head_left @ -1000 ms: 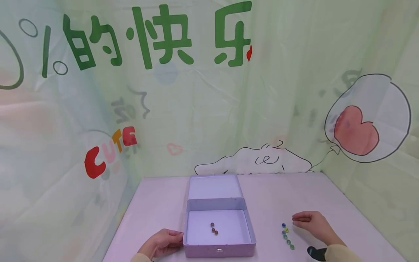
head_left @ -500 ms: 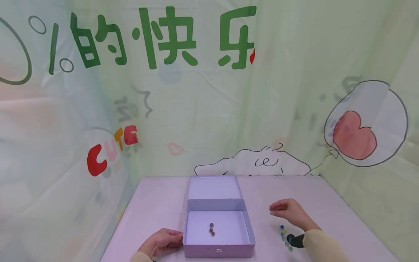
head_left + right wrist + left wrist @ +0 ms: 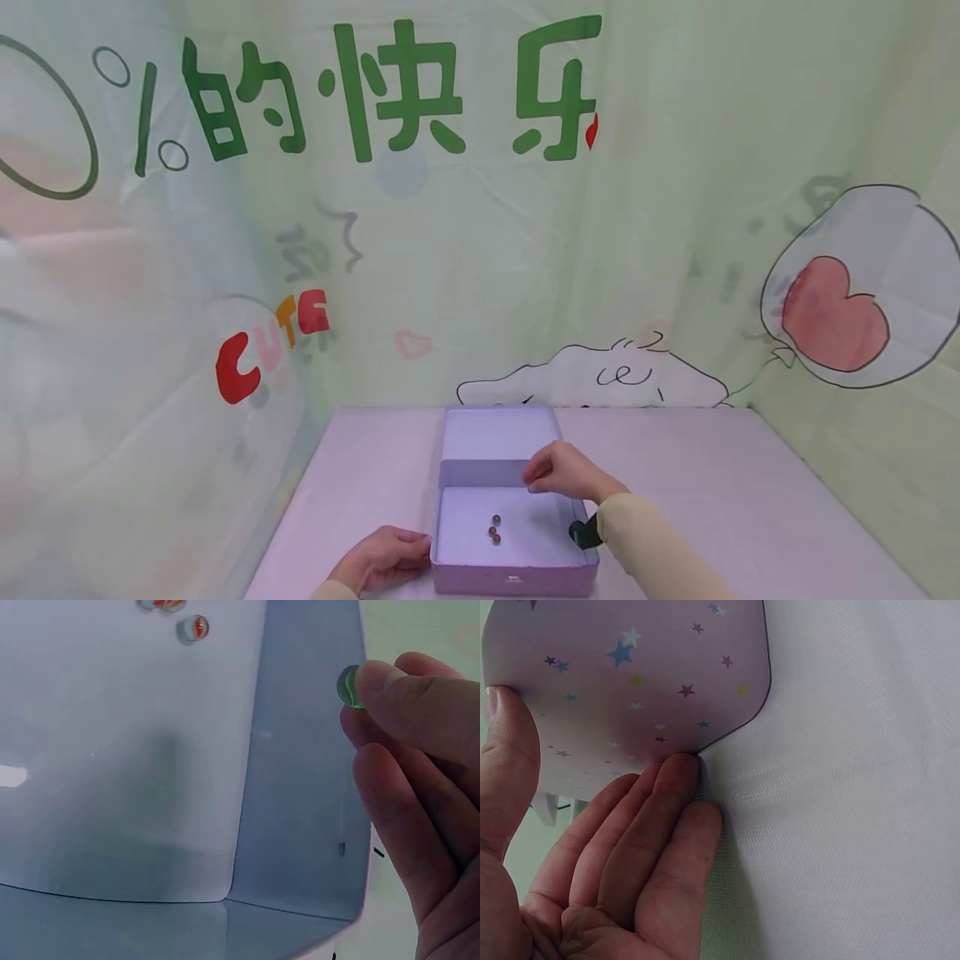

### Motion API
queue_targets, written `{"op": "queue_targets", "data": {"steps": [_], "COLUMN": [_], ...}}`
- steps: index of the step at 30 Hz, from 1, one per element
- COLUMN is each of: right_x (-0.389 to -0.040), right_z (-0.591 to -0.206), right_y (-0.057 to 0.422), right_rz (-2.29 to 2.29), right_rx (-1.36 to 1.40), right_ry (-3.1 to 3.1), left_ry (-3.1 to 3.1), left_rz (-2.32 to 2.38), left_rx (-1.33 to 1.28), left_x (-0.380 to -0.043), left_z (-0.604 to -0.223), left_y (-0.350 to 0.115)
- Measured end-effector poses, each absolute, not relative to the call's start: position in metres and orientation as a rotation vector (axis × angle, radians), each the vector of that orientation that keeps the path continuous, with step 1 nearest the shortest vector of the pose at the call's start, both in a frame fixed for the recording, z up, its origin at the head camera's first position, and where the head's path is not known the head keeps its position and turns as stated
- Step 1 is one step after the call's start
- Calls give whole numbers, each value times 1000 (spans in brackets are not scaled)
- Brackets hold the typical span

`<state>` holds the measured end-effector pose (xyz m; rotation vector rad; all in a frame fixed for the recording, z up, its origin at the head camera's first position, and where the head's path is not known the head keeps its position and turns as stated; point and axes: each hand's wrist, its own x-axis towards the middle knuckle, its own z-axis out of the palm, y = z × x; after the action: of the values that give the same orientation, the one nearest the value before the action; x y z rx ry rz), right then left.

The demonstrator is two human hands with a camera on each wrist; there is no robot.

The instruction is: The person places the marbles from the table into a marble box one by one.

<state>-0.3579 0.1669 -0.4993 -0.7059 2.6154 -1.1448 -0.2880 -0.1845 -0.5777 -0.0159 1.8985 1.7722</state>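
A green glass marble (image 3: 347,687) is pinched between the thumb and fingertips of my right hand (image 3: 570,472). That hand is above the back right part of an open lilac box (image 3: 513,581), its lid (image 3: 501,433) folded back flat. Three marbles, one of them this orange-streaked marble (image 3: 196,628), lie close together on the box floor. My left hand (image 3: 386,557) is at the box's front left. In the left wrist view, its thumb and fairly straight fingers touch the star-printed outside wall (image 3: 652,682), and the little finger lies by the cloth.
The box stands on a table with a pale pink cloth (image 3: 720,475). Printed curtains (image 3: 480,250) enclose the back and both sides. My right sleeve (image 3: 660,550) covers the table at the front right. A black wrist camera (image 3: 585,533) hangs over the box's right rim.
My right hand has moved left from beside the row of marbles on the table to above the box, and the sleeve now hides that row. My left hand has stayed at the box.
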Motion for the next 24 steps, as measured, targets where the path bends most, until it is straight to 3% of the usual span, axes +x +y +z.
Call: {"op": "queue_targets", "data": {"steps": [12,24], "right_x": [-354,-347], "right_z": [-514,-508], "right_y": [134,131], "right_rz": [-611,-558], "right_rx": [-812,-801], "right_ry": [2671,2715], "left_ry": [1899,1918], "left_rz": [1768,1750], "left_rx": [-32,-33], "left_x": [-289,-292], "left_z": [-578,-582], "left_y": [-184,-184]}}
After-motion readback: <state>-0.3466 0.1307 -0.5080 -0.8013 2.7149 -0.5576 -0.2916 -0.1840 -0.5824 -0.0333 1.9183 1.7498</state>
